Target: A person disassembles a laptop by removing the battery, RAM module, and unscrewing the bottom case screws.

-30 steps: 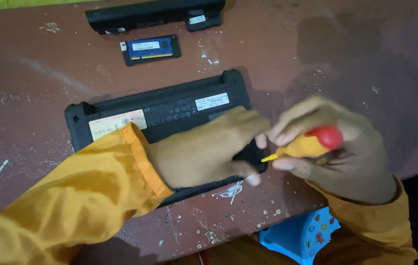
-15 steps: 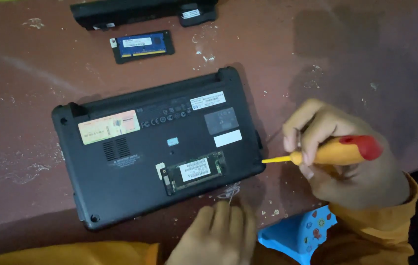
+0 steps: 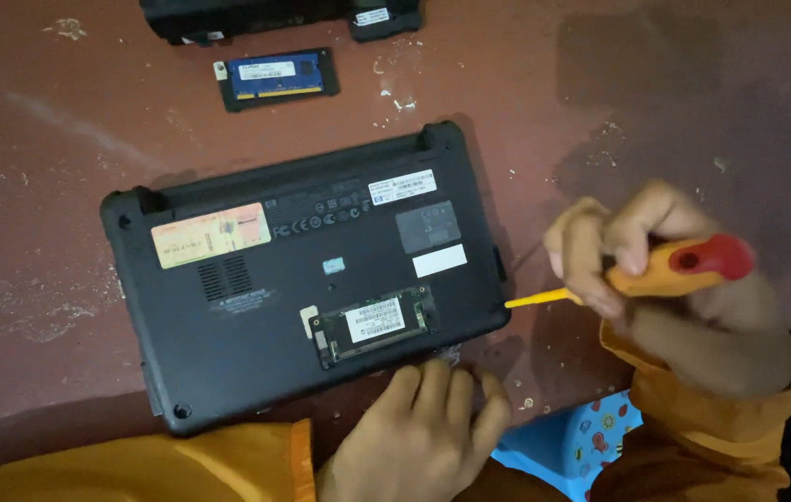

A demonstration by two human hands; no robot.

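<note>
- Reddish, scuffed tabletop (image 3: 711, 102) under everything, flecked with pale paint spots.
- Black laptop (image 3: 265, 316) flipped bottom-up, just above the left hand and off to the left of the right hand; stickers across its underside, small hatch open with a memory module (image 3: 372, 323) seated inside.
- Long black battery pack (image 3: 256, 17) way up past the laptop, far from both hands, cut off by the top edge.
- Left hand (image 3: 419, 437) open, palm down, fingers spread on the tabletop right at the laptop's near edge, just below the open hatch. Orange sleeve (image 3: 135, 465) trailing off to its left.
- Right hand (image 3: 656, 279) closed round a screwdriver (image 3: 637, 277): orange handle, red cap, yellow shaft poking left, tip just short of the laptop's right edge.
- Loose blue memory stick (image 3: 279, 79) lying flat above the laptop, below the battery.
</note>
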